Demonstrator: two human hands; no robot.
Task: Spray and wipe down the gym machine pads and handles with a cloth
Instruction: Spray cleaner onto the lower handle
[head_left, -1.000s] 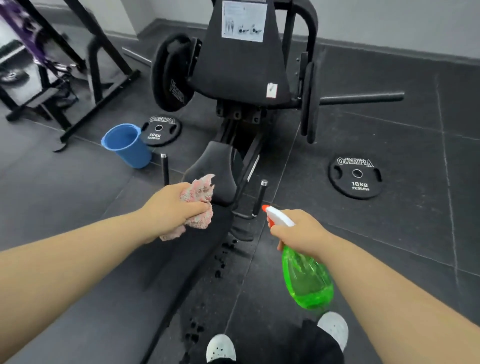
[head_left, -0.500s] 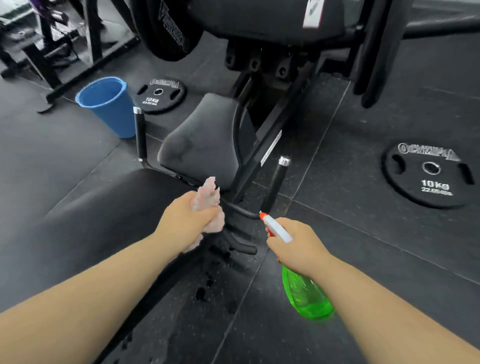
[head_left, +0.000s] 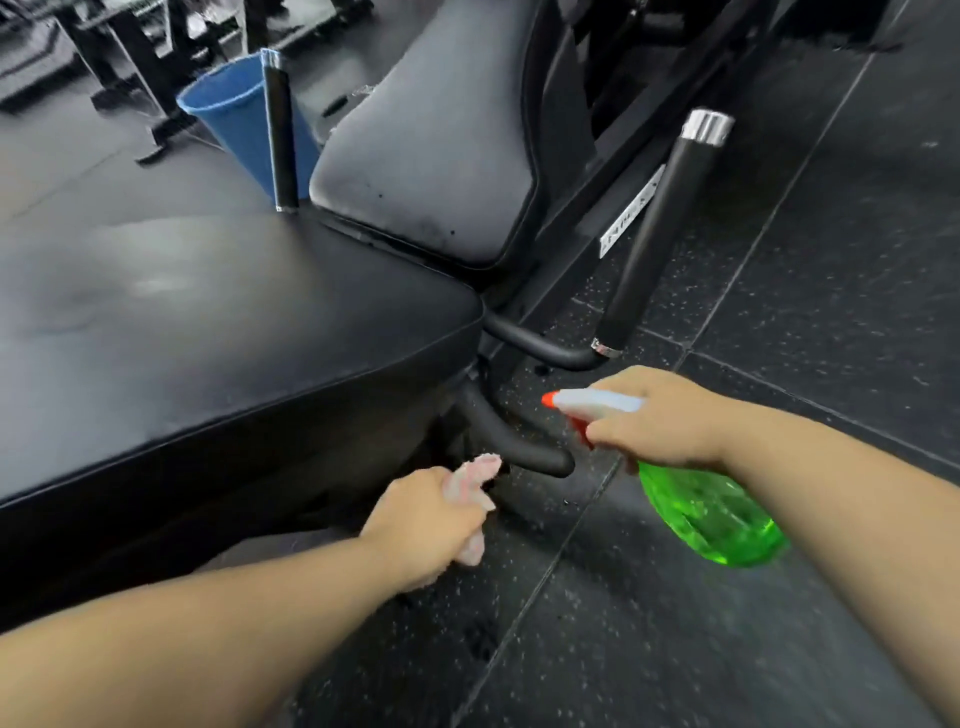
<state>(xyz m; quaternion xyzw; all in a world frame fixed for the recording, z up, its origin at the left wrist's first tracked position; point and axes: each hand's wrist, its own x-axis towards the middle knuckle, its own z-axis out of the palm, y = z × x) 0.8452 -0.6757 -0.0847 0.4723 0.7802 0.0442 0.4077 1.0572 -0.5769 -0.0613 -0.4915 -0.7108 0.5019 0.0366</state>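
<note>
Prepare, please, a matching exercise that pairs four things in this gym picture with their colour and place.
Things:
1. cloth
2. spray bottle
3. bucket
4. seat pad

Descriptions:
a. green, held by the right hand
b. dark grey, right of the bucket
c. pink, gripped by the left hand
d. blue, top left of the view

Pairs: 1-c, 2-a, 3-d, 4-b.

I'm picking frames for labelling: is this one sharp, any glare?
Head view: motion blur softens the cloth in the left hand; the spray bottle in the right hand reads clearer; soft glare on the black pad; wide-angle bending at edges.
</note>
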